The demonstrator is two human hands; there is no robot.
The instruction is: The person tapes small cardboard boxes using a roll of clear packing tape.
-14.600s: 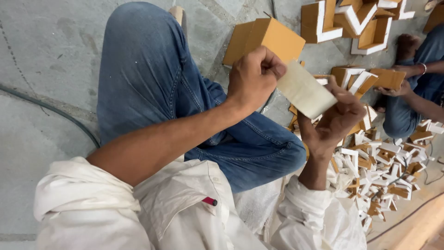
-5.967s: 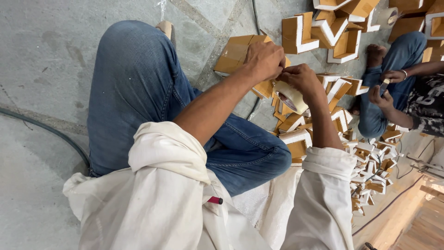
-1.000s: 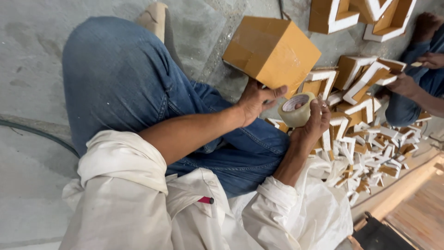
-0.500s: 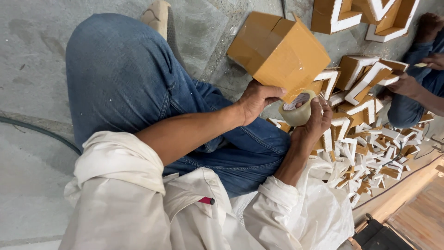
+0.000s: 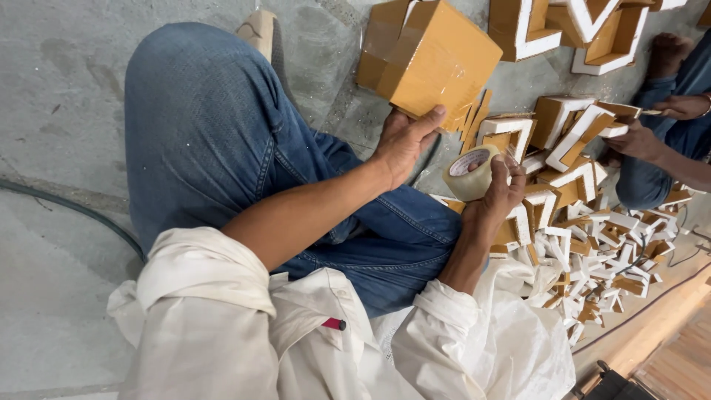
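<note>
Near the upper middle of the frame, the left hand (image 5: 404,141) grips the lower edge of a tan box (image 5: 437,59) resting on the concrete floor (image 5: 67,89), thumb up its face. Just right, the right hand (image 5: 500,189) has its fingers curled around a tape roll (image 5: 470,172). Orange-and-white blocks (image 5: 585,215) are piled at right.

tape roll (image 5: 471,173): far side hidden by right hand (image 5: 502,194) | co-worker's body: cut off at right edge
</note>
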